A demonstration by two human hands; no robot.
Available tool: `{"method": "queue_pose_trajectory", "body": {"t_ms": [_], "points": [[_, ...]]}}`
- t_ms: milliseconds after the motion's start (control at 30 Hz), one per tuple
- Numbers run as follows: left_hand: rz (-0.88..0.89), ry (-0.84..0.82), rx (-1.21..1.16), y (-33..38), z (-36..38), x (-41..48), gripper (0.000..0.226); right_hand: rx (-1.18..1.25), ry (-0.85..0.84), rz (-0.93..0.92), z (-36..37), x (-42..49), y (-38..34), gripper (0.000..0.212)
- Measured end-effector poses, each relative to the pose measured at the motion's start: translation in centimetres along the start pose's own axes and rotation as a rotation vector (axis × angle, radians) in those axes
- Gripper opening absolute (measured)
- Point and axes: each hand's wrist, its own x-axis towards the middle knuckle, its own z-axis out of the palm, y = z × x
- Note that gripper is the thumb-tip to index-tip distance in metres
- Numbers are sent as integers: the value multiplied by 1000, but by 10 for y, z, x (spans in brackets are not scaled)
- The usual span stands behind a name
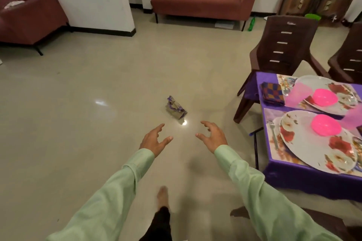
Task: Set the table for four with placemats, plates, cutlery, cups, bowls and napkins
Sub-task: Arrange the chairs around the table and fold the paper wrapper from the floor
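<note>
My left hand (154,139) and my right hand (212,136) are stretched out over the floor, fingers spread and loosely bent, holding nothing. Just beyond them a crumpled purple-and-tan bundle (175,109) lies on the tiles. At the right stands the table with a purple cloth (293,180). On it are two flowered white plates (305,148) (333,94), each with a pink bowl (326,124) (325,97). A pink cup (297,94), a folded checked napkin (272,93) and a fork (273,135) on a placemat (269,117) also sit there.
Two brown plastic chairs (282,49) (350,58) stand behind the table. A red-brown couch (203,2) is against the far wall, and an armchair (29,13) is at the far left. A green bottle (251,24) stands on the floor. My bare foot (162,194) is below my hands.
</note>
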Motion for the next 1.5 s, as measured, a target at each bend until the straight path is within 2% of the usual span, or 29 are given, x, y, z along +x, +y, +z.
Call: {"method": "queue_pose_trajectory", "body": {"t_ms": [133,333,533,700,833,967,1033,1133,1233,1300,1367,1433,1500], "points": [[-37,-9,-82,-22,-17,133,73,-9,-7,54,29,119,-14,59],[-194,-99,-158,-35,-39,303,77,-11,-63,206,51,273,-50,65],[-326,-121,-224,-36,-31,458,79,3,-126,238,62,432,-60,66],[-399,-155,-245,-63,25,601,80,-43,-226,231,106,593,-11,68],[-457,-214,-201,-119,92,707,81,-95,-290,299,170,702,65,69],[-286,-374,64,-204,160,805,83,-166,-359,343,253,779,159,76],[-109,-422,251,-243,190,856,86,-208,-375,353,296,808,204,83],[198,-499,598,-310,251,936,105,-278,-405,348,379,849,277,94],[458,-602,955,-357,295,994,112,-307,-413,361,441,869,327,97],[583,-665,1130,-380,316,1019,98,-338,-430,341,467,873,351,84],[667,-645,1120,-393,325,1029,64,-394,-427,302,473,874,361,63],[668,-648,1070,-390,324,1030,32,-468,-402,282,461,875,359,50],[593,-699,985,-366,308,1024,22,-512,-397,281,432,876,340,47]]}}
